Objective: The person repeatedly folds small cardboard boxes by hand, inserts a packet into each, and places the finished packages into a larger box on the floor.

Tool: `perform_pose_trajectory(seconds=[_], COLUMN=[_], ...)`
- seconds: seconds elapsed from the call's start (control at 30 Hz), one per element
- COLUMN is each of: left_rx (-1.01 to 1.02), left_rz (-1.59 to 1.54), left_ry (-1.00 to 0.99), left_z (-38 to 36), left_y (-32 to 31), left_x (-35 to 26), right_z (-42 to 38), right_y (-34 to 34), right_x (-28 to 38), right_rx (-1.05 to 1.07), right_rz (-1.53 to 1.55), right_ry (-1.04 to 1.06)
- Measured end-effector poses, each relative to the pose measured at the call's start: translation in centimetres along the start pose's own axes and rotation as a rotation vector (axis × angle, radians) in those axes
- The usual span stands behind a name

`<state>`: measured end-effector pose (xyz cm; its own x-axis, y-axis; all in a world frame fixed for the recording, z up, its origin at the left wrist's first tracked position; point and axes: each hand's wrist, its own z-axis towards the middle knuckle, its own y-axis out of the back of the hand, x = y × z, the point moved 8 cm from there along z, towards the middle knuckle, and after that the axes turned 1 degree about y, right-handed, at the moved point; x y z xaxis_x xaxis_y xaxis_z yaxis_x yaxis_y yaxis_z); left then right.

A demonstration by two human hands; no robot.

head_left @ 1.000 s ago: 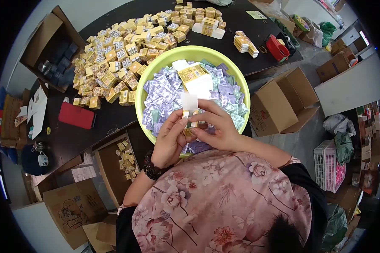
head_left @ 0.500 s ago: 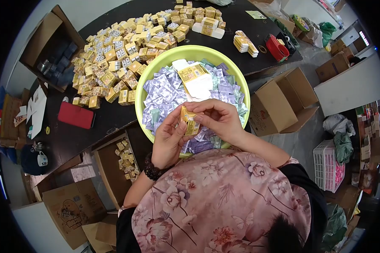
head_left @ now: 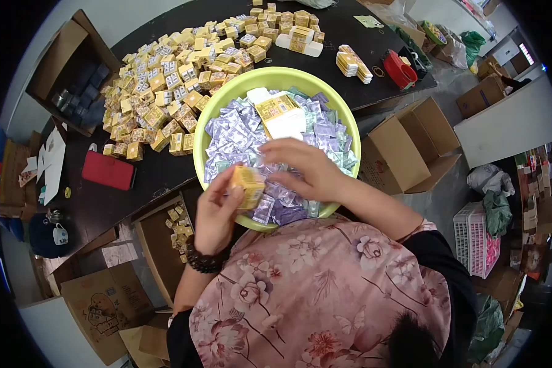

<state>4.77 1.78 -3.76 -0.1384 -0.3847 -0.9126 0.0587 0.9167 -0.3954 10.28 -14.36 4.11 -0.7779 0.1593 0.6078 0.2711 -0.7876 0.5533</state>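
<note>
My left hand [head_left: 218, 211] grips a small yellow box [head_left: 248, 186] over the near-left rim of a lime-green basin [head_left: 356, 132]. The box is slightly blurred. My right hand [head_left: 310, 168] is just to its right, fingers apart and holding nothing that I can see. Beneath both hands the basin is full of small purple and pale green packets [head_left: 236, 129]. On top of the packets lies a stack of flattened yellow-and-white cartons [head_left: 280, 110].
A large heap of small yellow boxes [head_left: 165, 92] covers the dark table [head_left: 104, 211] behind the basin. A red phone case [head_left: 108, 169] lies at left. Open cardboard boxes stand right [head_left: 405, 147] and below left [head_left: 159, 251], the latter holding several yellow boxes.
My hands have separated. The left hand has carried the yellow box down and left, and the box now looks squared out. The right hand has let go, its fingers spreading.
</note>
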Motion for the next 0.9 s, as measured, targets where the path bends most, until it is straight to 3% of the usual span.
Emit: perform_pose_trajectory(seconds=[0.03, 0.07, 0.13, 0.17, 0.23, 0.27, 0.3, 0.37, 0.4, 0.47, 0.53, 0.6, 0.7, 0.77, 0.8, 0.83, 0.87, 0.9], left_rx=[-0.08, -0.124, -0.227, -0.246, -0.258, -0.276, -0.274, -0.564, -0.559, -0.435, -0.279, -0.17, -0.036, -0.042, -0.107, -0.18, -0.188, -0.184], left_rz=[-0.033, 0.075, 0.312, 0.555, 1.077, 1.424, 1.423, 1.973, 1.972, 1.047, 0.832, 0.804, 0.704, 0.657, 0.611, 0.568, 0.521, 0.397], left_ry=[-0.005, -0.016, -0.025, 0.042, 0.174, 0.211, 0.208, -0.008, -0.01, -0.12, -0.248, -0.246, -0.248, -0.243, -0.229, -0.212, -0.367, -0.364], left_z=[-0.9, -1.7, -3.6, -4.6, -7.1, -8.4, -9.0, -9.9, -8.8, -5.1, -2.4, 0.2, 4.5, 6.1, 6.5, 6.8, 7.6, 7.9], left_y=[1.2, 3.3, 7.5, 10.4, 16.6, 18.5, 19.2, 19.7, 18.0, 11.5, 6.4, 2.3, -1.3, -2.2, -2.7, -2.9, -2.1, -2.7], left_x=[-2.1, -3.6, -5.9, -6.1, -4.8, -4.4, -2.9, -3.4, -4.0, -5.3, -5.2, -4.6, -2.7, -2.0, -2.3, -2.4, -1.7, -1.6], right_z=[0.4, 1.1, 2.0, 2.5, 1.6, 1.3, 0.8, 0.4, 0.1, -0.7, -0.2, 0.2, 0.0, 0.1, 0.6, 0.7, 0.9, 0.6], right_y=[0.6, 2.0, 3.5, 3.8, 2.4, 2.3, 2.6, 2.9, 3.1, 2.9, 3.4, 2.4, 2.7, 3.2, 4.8, 5.0, 5.4, 5.1], right_x=[-2.3, -5.4, -10.5, -11.5, -16.1, -16.8, -17.5, -17.9, -17.9, -17.9, -17.1, -18.8, -20.6, -20.0, -16.3, -15.3, -12.9, -11.1], right_rx=[-0.1, -0.164, -0.266, -0.275, -0.001, -0.003, -0.095, -0.189, -0.244, -0.298, -0.398, -0.178, -0.298, -0.448, -0.56, -0.596, -0.594, -0.583], right_rz=[-0.054, -0.321, -0.669, -0.669, -0.333, -0.335, -0.237, -0.144, -0.123, -0.112, -0.369, -0.28, -0.2, -0.207, -0.43, -0.085, 0.058, 0.209], right_ry=[-0.094, -0.276, -0.389, -0.388, -0.77, -0.771, -0.77, -0.767, -0.776, -0.788, -0.684, -0.756, -0.844, -0.715, -0.549, -0.601, -0.639, -0.675])
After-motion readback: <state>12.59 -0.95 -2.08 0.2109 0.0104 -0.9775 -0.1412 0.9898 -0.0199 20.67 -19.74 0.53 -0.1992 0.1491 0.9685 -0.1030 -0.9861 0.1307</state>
